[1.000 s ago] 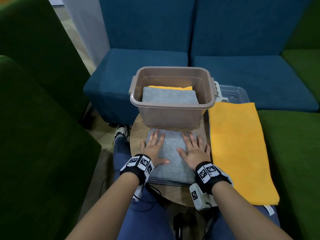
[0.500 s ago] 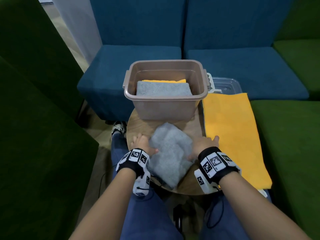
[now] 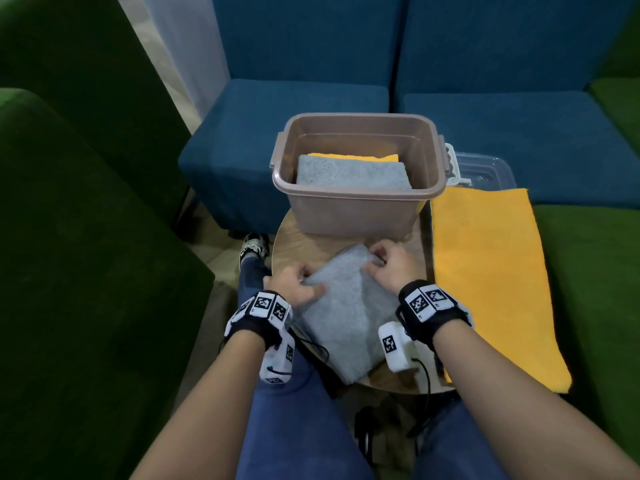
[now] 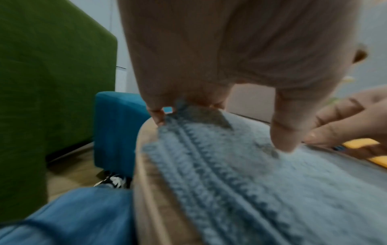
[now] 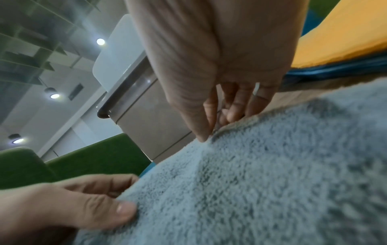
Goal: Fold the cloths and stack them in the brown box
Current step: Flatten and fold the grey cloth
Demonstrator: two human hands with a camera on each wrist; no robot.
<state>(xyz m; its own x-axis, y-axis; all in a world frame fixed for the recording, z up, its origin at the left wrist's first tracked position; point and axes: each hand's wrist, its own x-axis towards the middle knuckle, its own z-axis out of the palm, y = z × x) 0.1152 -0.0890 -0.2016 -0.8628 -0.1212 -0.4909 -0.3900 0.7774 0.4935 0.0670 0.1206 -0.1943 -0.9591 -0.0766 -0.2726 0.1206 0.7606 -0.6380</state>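
The folded grey cloth (image 3: 346, 306), pressed flat a second ago, now lies turned askew on the round table (image 3: 294, 244) before the brown box (image 3: 356, 209), its far corners pinched by the left hand (image 3: 294, 285) and right hand (image 3: 391, 268), probably for lifting it in.

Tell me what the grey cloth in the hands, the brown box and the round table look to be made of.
Grey cloth: soft plush pile, probably microfibre; fuzzy nap and stitched edges show in the wrist views.
Brown box: likely moulded plastic, smooth and slightly glossy, with a rolled rim.
Round table: wood or a wood-look surface; grain shows, matte.
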